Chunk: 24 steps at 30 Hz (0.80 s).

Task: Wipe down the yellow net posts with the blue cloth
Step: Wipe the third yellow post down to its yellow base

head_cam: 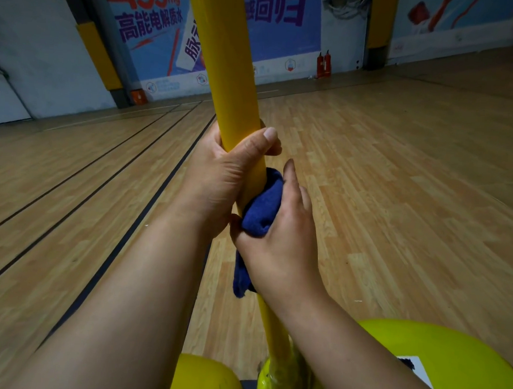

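I think I'm in the middle of wiping: my left hand [220, 174] grips the yellow post [229, 74], my right hand [280, 225] squeezes the blue cloth [263, 206] against it just below, so next I should rub down toward the base.

The single head camera is looking forward and down from very close, the yellow post [232, 74] crossing the centre of the frame, wooden floor [398, 187] stretching toward the far wall [34, 48].
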Tool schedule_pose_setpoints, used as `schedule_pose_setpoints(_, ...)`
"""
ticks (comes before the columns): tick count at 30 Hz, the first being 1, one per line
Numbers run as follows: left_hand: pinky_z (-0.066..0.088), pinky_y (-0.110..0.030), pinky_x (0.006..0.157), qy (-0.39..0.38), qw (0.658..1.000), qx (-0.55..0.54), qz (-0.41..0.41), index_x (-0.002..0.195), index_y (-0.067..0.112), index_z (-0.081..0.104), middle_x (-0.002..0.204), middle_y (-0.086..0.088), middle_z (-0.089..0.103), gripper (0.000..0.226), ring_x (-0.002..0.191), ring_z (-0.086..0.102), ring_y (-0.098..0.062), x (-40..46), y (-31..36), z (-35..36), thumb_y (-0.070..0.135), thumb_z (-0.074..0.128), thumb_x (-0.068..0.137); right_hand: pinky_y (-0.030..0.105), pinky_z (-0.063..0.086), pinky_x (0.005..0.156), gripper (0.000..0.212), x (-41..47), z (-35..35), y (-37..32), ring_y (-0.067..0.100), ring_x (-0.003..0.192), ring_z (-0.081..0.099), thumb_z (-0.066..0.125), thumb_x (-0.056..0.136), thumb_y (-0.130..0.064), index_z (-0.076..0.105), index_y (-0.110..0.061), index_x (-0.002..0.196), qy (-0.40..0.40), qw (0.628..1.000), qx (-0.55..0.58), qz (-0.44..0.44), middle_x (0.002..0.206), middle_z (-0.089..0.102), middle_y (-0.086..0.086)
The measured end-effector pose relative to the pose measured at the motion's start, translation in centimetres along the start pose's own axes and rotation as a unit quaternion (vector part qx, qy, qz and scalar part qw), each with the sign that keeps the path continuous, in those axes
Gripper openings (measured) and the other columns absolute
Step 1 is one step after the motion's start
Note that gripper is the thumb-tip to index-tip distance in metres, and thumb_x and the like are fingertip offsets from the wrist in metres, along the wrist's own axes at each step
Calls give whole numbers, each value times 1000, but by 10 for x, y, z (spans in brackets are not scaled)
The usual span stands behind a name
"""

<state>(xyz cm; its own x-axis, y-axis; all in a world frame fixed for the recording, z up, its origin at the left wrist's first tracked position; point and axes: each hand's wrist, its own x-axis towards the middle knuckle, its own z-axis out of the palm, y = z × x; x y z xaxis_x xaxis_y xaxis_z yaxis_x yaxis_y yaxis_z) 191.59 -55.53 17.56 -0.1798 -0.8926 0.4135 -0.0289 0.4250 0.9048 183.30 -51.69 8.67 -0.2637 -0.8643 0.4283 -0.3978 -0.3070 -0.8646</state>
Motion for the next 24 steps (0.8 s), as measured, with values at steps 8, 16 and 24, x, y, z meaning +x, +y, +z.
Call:
schedule_pose_setpoints(8, 52, -39, 89, 13, 1000, -13, 9, 104, 21, 59, 84, 3, 74, 31, 91, 73, -17, 0, -3, 2, 37, 74, 81, 45, 41, 115, 113, -26, 11, 18, 15, 146, 33, 80, 83, -31, -7, -45, 153, -16, 997, -65, 27, 157, 27, -10)
schedule_pose_setpoints(16, 54, -35, 76, 47, 999, -4, 9, 101, 26, 57, 78, 6, 73, 40, 75, 72, -12, -7, -11, 9, 40, 81, 72, 40, 39, 117, 111, -41, 16, 37, 15, 146, 32, 78, 85, -36, -6, -37, 158, -35, 994, -88, 58, 157, 25, -11)
schedule_pose_setpoints(24, 55, -33, 73, 62, 998, -2, -14, 103, 27, 58, 80, 8, 72, 42, 75, 71, -13, -18, -29, 12, 37, 82, 70, 42, 40, 116, 106, -34, 11, 29, 12, 144, 33, 75, 88, -40, -6, -40, 156, -33, 996, -65, 55, 154, 27, -14)
